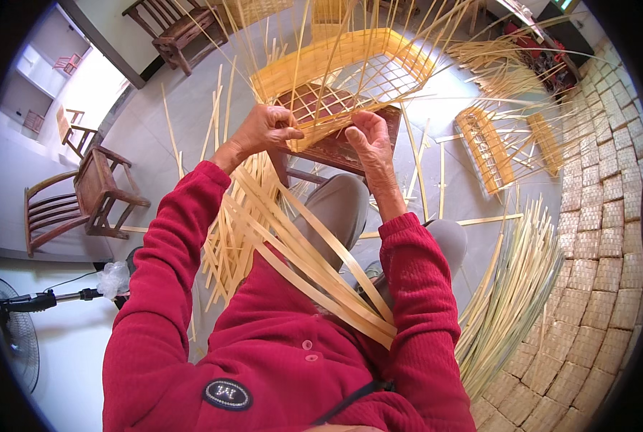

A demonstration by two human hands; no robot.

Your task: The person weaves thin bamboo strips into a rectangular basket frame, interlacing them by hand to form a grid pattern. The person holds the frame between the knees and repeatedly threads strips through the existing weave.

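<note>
A half-woven bamboo basket (293, 66), yellow with an open lattice bottom and long loose strips standing up from its rim, rests on a dark wooden stool (329, 155). My left hand (267, 129) is closed on the near left corner of its edge, thumb and fingers pinched together. Along the same near edge, my right hand (370, 133) pinches the weave between thumb and fingers. Across my lap lie several flat pale bamboo strips (314, 248), touched by neither hand.
Two more unfinished baskets (486, 147) lie on the floor to the right. A bundle of thin strips (512, 295) is beside my right leg. Stacked woven pieces (595, 237) line the right side. Wooden chairs (95, 191) and a fan (15, 331) stand at left.
</note>
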